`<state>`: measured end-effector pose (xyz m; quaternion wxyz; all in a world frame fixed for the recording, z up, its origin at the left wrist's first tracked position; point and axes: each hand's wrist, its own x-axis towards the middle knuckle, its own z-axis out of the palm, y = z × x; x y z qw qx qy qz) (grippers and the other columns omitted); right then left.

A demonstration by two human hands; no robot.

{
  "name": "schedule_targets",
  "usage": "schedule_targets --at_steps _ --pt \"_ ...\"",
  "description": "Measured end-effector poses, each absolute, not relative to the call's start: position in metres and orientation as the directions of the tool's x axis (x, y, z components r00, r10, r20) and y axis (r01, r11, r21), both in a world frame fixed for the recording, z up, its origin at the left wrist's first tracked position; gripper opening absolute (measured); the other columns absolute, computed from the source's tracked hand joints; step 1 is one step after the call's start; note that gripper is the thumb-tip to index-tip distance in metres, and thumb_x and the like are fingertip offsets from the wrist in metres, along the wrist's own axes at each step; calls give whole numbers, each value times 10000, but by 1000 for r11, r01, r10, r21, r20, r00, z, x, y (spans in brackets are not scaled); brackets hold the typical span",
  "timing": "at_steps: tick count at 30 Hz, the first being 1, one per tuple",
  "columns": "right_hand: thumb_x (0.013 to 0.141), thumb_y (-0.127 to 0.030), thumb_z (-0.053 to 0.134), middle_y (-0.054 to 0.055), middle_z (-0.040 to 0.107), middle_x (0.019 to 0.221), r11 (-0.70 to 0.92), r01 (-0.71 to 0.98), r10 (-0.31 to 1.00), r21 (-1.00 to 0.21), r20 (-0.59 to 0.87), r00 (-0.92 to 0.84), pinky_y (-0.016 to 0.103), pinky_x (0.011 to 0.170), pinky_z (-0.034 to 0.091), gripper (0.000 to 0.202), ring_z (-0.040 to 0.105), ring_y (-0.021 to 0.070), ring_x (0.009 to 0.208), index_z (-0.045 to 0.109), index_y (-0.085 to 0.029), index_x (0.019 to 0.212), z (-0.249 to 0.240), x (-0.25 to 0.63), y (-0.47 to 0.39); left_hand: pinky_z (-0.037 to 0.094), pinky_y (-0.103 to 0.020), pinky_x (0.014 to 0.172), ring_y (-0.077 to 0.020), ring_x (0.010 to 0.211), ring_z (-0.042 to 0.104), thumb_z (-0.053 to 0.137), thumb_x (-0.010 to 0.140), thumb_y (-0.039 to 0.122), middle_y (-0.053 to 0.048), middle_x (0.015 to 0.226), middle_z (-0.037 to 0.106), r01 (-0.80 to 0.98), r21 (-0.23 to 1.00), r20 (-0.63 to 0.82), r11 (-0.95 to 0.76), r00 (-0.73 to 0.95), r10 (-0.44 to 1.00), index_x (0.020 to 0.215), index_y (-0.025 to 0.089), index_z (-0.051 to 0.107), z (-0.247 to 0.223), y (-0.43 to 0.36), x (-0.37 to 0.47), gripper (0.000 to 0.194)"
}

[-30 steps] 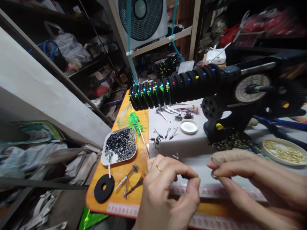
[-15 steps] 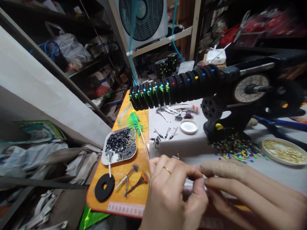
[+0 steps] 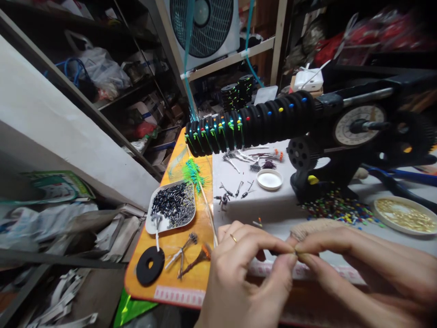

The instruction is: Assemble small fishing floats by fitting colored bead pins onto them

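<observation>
Fingertip to fingertip, my two hands meet over the front edge of the table. My left hand (image 3: 251, 275), with a ring on one finger, is closed in a pinch of thumb and index finger. My right hand (image 3: 348, 259) pinches at the same spot, and a beige covering (image 3: 309, 228) wraps one of its fingers. Whatever lies between the fingertips is tiny, dark and mostly hidden. Just beyond my hands lies a small stick with a coloured tip (image 3: 258, 223). Behind it are several small black-ended pieces (image 3: 223, 199).
A black roller with ringed spools (image 3: 259, 120) spans the table from a geared stand (image 3: 302, 152). Left stands a white tray (image 3: 149, 223) of small dark parts, with a black disc (image 3: 150, 265) and brushes (image 3: 194, 264). Right are loose beads (image 3: 337, 205) and a dish (image 3: 378, 216) of gold pieces.
My right hand's fingers have bent inward, from stretched out to a pinch against my left fingertips. The small coloured-tip stick beyond my hands shows more fully.
</observation>
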<state>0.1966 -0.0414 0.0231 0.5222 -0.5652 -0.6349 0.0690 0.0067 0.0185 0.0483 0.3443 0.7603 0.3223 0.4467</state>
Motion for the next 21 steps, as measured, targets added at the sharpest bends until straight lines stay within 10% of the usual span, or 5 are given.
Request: schedule_targets --at_steps 9,21 --pt "1098 -464 828 23 925 1134 376 632 822 -678 559 110 301 865 783 181 936 287 994 853 -364 1246 4 206 -56 588 -415 761 -191 665 680 680 808 55 36 748 778 157 744 627 -649 169 760 824 282 685 30 18 30 227" --pt "1222 -345 646 -21 854 1183 465 626 787 -626 617 33 115 894 658 98 861 143 1056 713 -365 1291 26 193 -38 470 -341 760 -196 778 641 650 845 71 37 807 721 45 956 269 -289 252 930 853 274 711 32 17 18 212"
